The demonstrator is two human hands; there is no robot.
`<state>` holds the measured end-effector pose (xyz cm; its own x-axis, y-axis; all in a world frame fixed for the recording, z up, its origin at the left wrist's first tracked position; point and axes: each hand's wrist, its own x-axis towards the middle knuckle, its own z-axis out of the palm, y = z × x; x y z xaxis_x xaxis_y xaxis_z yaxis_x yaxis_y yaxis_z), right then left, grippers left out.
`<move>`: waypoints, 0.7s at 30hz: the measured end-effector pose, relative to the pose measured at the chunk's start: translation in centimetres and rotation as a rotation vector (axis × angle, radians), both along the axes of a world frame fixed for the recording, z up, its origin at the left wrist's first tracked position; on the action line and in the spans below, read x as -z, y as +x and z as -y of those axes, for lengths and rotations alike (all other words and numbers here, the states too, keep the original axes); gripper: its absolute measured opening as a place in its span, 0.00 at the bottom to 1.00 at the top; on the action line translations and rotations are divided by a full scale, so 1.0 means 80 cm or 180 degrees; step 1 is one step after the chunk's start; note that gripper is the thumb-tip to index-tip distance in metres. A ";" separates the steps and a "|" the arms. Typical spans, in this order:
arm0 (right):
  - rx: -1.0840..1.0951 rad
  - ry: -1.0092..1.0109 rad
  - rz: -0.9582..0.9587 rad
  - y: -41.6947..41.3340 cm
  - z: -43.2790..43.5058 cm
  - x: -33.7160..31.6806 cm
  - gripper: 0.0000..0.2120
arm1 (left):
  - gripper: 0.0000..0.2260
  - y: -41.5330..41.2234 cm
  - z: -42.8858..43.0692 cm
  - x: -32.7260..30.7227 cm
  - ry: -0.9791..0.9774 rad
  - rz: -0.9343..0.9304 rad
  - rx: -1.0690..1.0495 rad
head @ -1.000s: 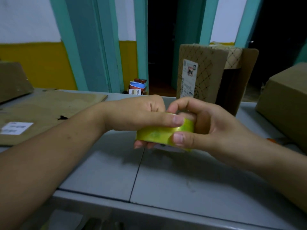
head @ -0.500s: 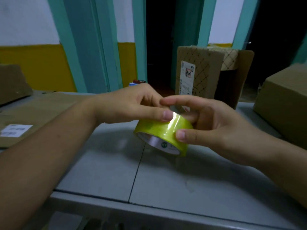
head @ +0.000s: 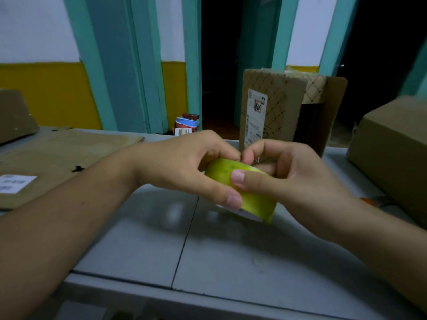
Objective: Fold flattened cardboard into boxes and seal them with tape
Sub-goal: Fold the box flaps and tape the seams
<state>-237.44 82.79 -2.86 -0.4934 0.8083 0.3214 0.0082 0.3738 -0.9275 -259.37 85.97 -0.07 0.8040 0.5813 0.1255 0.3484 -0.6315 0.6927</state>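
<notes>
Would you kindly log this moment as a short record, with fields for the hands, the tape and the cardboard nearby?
tape roll: yellow-green, held above the grey table
left hand: grips the roll, thumb on its band
right hand: grips the roll, thumb on its band
flattened cardboard: lies on the table, left
patterned box: upright behind the hands
stage: no strip visibly pulled free

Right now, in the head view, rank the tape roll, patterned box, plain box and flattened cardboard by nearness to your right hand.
1. The tape roll: gripped by the right hand and the left hand.
2. The patterned box, just behind, and the plain box, to the right: too close to call.
3. The flattened cardboard: far left, beyond the left hand.
</notes>
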 end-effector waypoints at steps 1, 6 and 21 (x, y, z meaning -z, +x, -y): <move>-0.0118 -0.0096 -0.0035 0.003 -0.001 -0.002 0.11 | 0.11 -0.001 -0.001 0.000 -0.0054 0.0031 -0.0003; -0.0535 -0.0416 -0.0226 0.014 -0.009 -0.006 0.10 | 0.18 -0.010 -0.005 0.001 -0.0230 0.0167 0.0115; -0.0567 -0.0525 -0.0227 0.021 -0.017 0.002 0.16 | 0.10 -0.036 -0.022 0.000 -0.1479 0.0283 0.0798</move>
